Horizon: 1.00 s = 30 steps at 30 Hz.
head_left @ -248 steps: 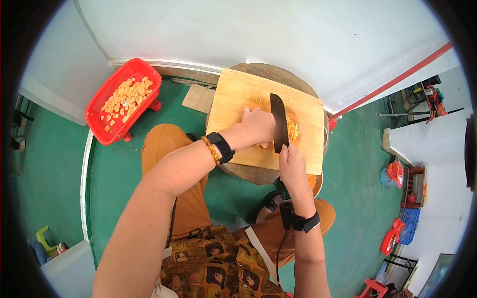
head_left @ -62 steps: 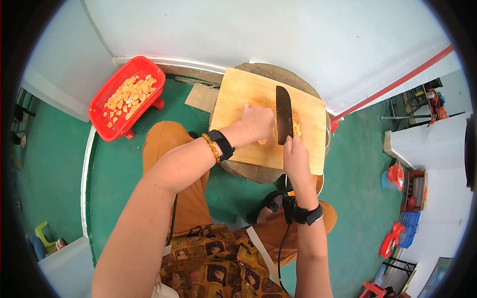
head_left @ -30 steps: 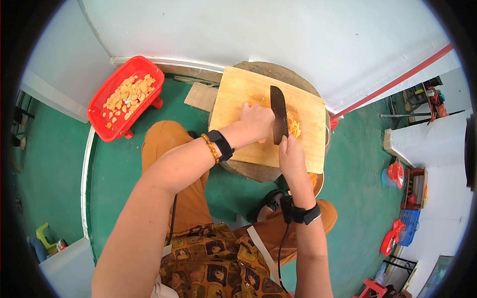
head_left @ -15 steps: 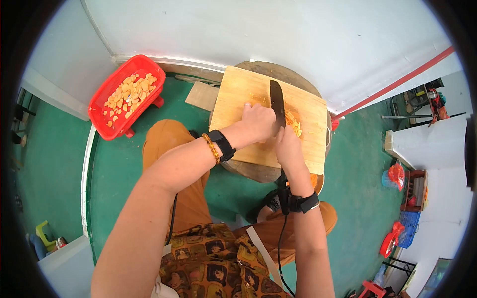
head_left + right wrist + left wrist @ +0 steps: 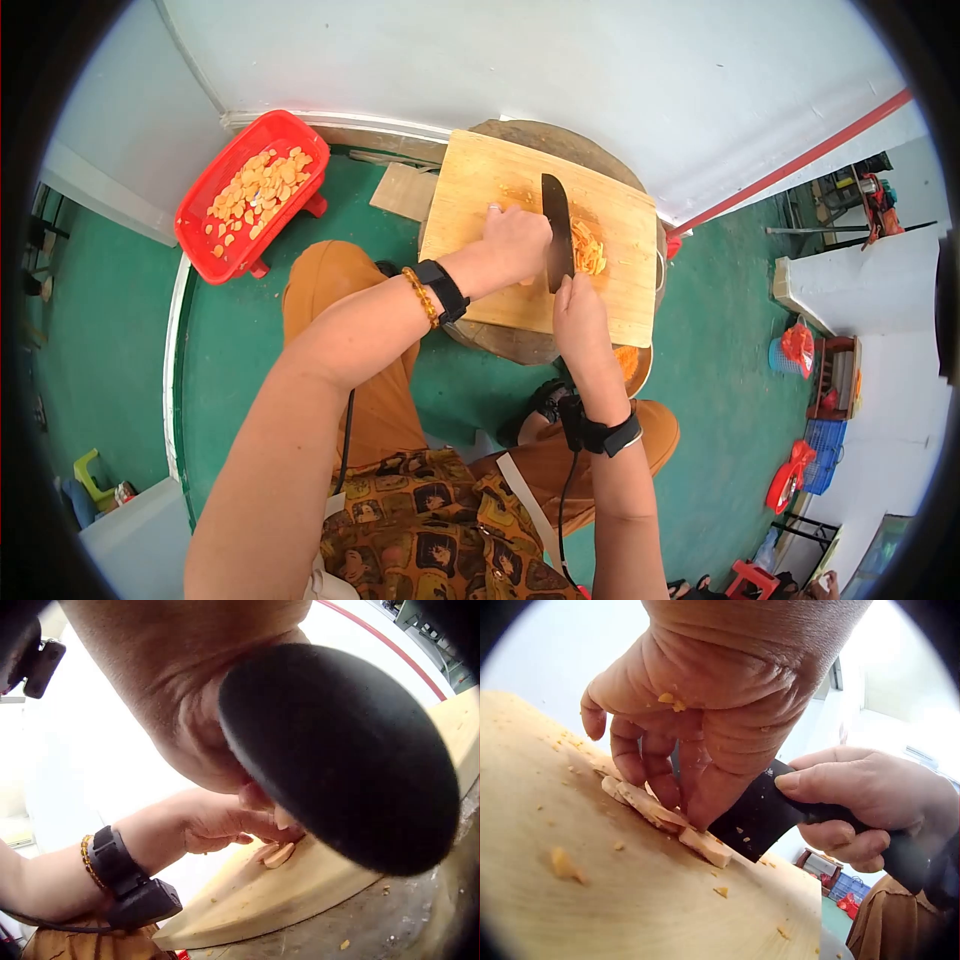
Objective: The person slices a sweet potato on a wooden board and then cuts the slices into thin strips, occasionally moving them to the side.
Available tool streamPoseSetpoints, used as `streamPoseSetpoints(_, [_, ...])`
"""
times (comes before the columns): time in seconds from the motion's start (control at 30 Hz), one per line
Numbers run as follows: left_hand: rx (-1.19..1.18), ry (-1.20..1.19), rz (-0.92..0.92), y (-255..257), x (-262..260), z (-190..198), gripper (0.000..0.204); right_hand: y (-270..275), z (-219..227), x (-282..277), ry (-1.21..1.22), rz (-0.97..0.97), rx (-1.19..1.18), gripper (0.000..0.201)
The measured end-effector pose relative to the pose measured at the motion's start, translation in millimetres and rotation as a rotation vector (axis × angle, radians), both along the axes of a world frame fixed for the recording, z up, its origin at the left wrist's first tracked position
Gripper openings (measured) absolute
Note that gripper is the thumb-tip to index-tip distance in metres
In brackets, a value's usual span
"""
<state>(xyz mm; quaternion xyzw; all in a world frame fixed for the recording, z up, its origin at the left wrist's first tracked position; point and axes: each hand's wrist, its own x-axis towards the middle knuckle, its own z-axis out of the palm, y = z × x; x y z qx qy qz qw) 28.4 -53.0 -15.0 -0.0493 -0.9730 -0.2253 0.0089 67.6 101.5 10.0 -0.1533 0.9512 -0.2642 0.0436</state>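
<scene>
On the wooden cutting board (image 5: 470,180), my left hand (image 5: 518,243) is bent over pale orange vegetable slices (image 5: 705,847). Its thumb and curled fingertips grip them against the wood in the left wrist view. My right hand (image 5: 580,315) grips the handle of a black kitchen knife (image 5: 556,215), its blade upright right beside the left fingers. In the right wrist view, the rounded black handle end (image 5: 337,757) hides most of the right fingers and the blade. A small heap of orange shreds (image 5: 588,250) lies to the right of the blade.
A round wooden block (image 5: 510,345) supports the board near the wall. Partly under its right front corner stands a bowl (image 5: 645,372) with orange shreds. A red tray (image 5: 300,130) of thin orange slices (image 5: 258,185) stands to the left. My knees flank the block.
The knife has shifted slightly up and down and side to side beside the left hand, and is now drawn back a little from half a second ago. The left hand keeps nearly the same place.
</scene>
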Motion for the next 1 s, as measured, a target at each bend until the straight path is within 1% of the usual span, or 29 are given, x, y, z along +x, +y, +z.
streamPoseSetpoints(0.07, [-0.007,-0.007,0.003,0.4,-0.6,-2.6,0.006,-4.4,4.5,4.0,-0.016,-0.010,0.066,0.022])
streamPoseSetpoints(0.2, [0.029,-0.086,0.019,3.8,-4.4,-2.2,0.006,-6.9,0.5,-0.8,-0.002,-0.001,0.051,0.023])
streamPoseSetpoints(0.23, [0.025,-0.059,0.020,4.9,-4.7,-1.6,0.005,-7.8,-3.9,-7.3,0.017,0.002,0.041,0.023])
streamPoseSetpoints(0.27, [0.018,-0.030,0.025,4.2,-3.5,-0.9,0.005,-10.2,-7.8,-14.2,0.038,0.008,0.029,0.024])
streamPoseSetpoints(0.37, [0.028,0.019,0.015,1.5,4.3,3.4,0.002,-12.7,-13.7,-34.7,-0.117,-0.077,-0.099,0.024])
streamPoseSetpoints(0.4, [0.041,0.030,0.007,0.5,4.7,5.0,0.001,-9.1,-14.0,-36.8,-0.111,-0.094,-0.133,0.025])
streamPoseSetpoints(0.47, [0.098,-0.007,0.031,-1.5,-0.5,7.3,0.001,-0.7,-15.6,-35.1,-0.106,-0.116,-0.191,0.025])
streamPoseSetpoints(0.5, [0.131,-0.032,0.043,-2.3,-1.5,7.1,0.002,0.5,-8.4,-28.0,-0.096,-0.149,-0.190,0.025])
streamPoseSetpoints(0.6, [0.192,0.002,0.047,-12.3,-2.8,21.4,0.006,6.3,6.9,-7.5,0.003,-0.059,-0.115,0.026])
streamPoseSetpoints(0.7, [0.151,-0.177,0.000,-19.9,-0.4,39.7,0.006,9.1,1.9,3.9,-0.111,-0.051,-0.136,0.026])
streamPoseSetpoints(0.8, [0.027,-0.272,-0.149,-21.0,5.7,44.2,0.008,10.9,-0.8,4.9,-0.154,-0.063,-0.138,0.025])
streamPoseSetpoints(0.9, [-0.069,-0.249,-0.190,-15.1,14.6,38.6,0.010,18.8,-0.3,-7.3,-0.119,-0.126,-0.096,0.024])
streamPoseSetpoints(1.0, [-0.095,-0.132,-0.167,-6.4,15.2,22.7,0.005,20.9,6.1,-5.2,-0.117,-0.139,-0.096,0.025])
